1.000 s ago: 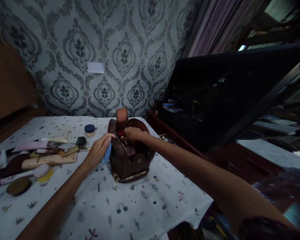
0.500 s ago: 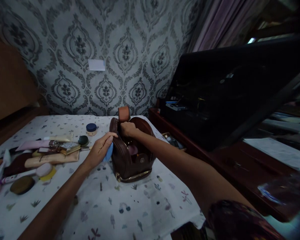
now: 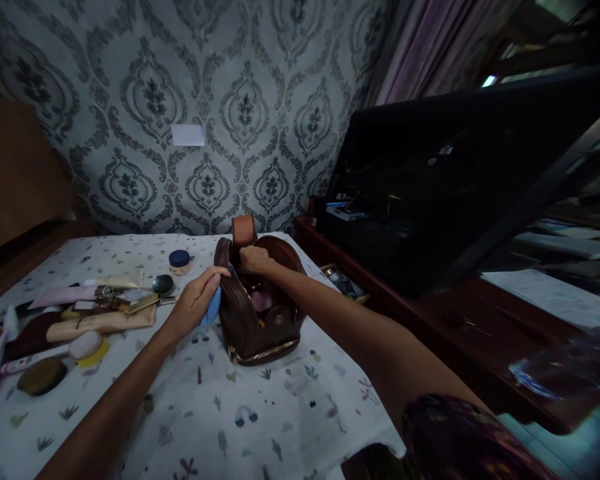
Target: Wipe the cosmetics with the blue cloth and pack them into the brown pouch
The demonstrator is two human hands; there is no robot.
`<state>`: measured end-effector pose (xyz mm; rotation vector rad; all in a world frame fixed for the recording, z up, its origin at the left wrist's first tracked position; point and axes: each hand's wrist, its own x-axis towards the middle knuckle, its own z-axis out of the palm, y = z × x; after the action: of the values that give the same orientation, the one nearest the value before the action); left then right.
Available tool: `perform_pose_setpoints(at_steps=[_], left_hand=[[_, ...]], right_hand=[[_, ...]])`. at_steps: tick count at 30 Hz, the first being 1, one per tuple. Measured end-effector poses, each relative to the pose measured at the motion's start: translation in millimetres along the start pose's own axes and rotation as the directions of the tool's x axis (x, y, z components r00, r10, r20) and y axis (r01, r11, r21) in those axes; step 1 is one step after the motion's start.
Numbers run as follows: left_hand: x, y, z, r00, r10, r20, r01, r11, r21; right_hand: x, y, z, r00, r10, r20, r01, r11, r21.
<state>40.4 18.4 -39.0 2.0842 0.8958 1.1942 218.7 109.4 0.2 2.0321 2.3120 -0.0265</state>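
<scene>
Centre of the frame, and here's the brown bag (image 3: 263,345), upright on the surface (image 3: 190,427), mouth gaping, brass-coloured zip running along its lower front edge! The left hand (image 3: 196,301) is clamped on the rim at the bag's left side, with something blue (image 3: 211,308) showing between palm and leather. The right hand (image 3: 254,259) is deep in the opening, knuckles up, fingers out of sight, so whether they're closed on anything, I cannot tell. Below that wrist, a pink item (image 3: 261,300) peeks out from inside, and the tan strap (image 3: 243,230) stands up at the back.

Out to the left now: a jar with a dark blue lid (image 3: 179,262) stands apart, a round green item (image 3: 163,285) just below it. Then a crowd at the left edge: a beige tube (image 3: 100,323), a pink tube (image 3: 63,293), a yellow-based jar (image 3: 89,348) and a dark oval item (image 3: 43,377). Upper middle, patterned wallpaper (image 3: 245,107); at right, a big black panel (image 3: 455,167) leans at a slant.
</scene>
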Motion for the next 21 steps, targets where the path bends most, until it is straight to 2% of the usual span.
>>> perform_pose_setpoints(at_steps=[10, 17, 21], left_hand=[[0, 1, -1.2, 1.000, -0.005, -0.003, 0.005, 1.000, 0.003], [-1, -2, 0.2, 1.000, -0.010, -0.011, 0.010, 1.000, 0.011], [-1, -3, 0.2, 1.000, -0.012, -0.012, 0.012, 1.000, 0.004]], right_hand=[[-4, -1, -5, 1.000, -0.006, 0.006, 0.006, 0.999, 0.036], [-13, 23, -28, 0.999, 0.050, -0.016, -0.050, 0.999, 0.007], [-27, 27, -27, 0.999, 0.007, 0.044, -0.006, 1.000, -0.022]])
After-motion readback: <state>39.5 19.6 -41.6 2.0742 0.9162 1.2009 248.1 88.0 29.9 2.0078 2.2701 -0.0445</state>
